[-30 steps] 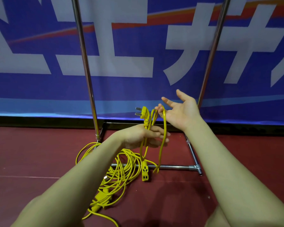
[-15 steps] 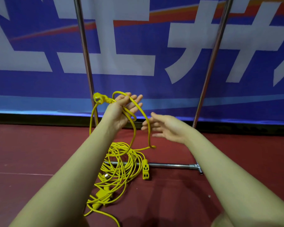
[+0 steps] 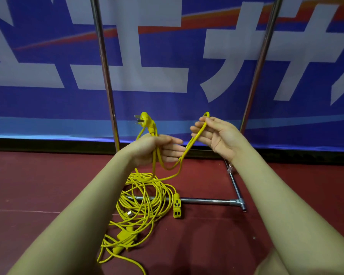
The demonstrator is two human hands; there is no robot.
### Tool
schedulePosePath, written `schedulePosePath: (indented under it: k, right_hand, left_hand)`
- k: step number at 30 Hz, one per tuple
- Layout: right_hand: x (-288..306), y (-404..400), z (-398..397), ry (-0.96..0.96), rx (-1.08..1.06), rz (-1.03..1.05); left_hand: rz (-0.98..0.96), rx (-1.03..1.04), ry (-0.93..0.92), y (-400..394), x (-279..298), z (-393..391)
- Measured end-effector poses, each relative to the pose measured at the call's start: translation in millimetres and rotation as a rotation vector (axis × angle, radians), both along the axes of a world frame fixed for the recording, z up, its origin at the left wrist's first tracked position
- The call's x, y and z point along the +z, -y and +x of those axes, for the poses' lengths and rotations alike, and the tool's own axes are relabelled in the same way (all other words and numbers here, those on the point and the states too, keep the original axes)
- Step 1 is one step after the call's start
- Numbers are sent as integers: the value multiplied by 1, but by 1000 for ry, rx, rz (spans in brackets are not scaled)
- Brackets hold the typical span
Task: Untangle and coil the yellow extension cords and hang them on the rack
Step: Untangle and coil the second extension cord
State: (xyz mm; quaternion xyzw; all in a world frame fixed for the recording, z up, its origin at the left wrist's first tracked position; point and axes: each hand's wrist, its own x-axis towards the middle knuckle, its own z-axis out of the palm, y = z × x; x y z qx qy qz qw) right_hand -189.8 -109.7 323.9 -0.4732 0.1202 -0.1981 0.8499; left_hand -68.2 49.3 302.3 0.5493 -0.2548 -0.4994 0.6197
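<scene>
A yellow extension cord [image 3: 184, 153] runs between my two hands above the floor. My left hand [image 3: 155, 149] grips several strands of it, and the yellow plug [image 3: 144, 120] with metal prongs sticks up above that hand. My right hand [image 3: 216, 135] pinches a bend of the same cord, which droops in a loop between the hands. More yellow cord lies in a tangled pile [image 3: 145, 197] on the floor below, with a yellow socket block [image 3: 177, 208] at its right side. The rack's chrome uprights [image 3: 105, 76] stand behind.
The rack's base bar [image 3: 207, 201] lies on the red floor [image 3: 38, 185] under the pile, with a corner joint [image 3: 241, 204] at the right. A second upright [image 3: 260, 62] rises at the right. A blue banner with white characters [image 3: 167, 56] covers the wall behind.
My left hand came down and right from beside the left upright, the plug now pointing up. My right hand rose and took hold of a bend of the cord.
</scene>
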Motion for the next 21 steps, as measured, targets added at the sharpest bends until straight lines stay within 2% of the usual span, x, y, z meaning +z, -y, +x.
schedulePosePath:
  k: [8,11,14,17,21]
  right_hand:
    - [6,5,9,110,-96,217]
    - [5,10,10,122,-123,248]
    - [1,12,8,58,-110,163]
    - [-5,5,7,-86,-48,-15]
    - [-16,-13,7,-212,206,-292]
  left_hand:
    - [-43,-254,200,8,-11,-19]
    - [-145,-191,181,11,-8,-21]
    - [-246,-31,98,12,-3,-19]
    - [-371,111,-2,11,5,-13]
    - [-541,268,-119,11,18,-11]
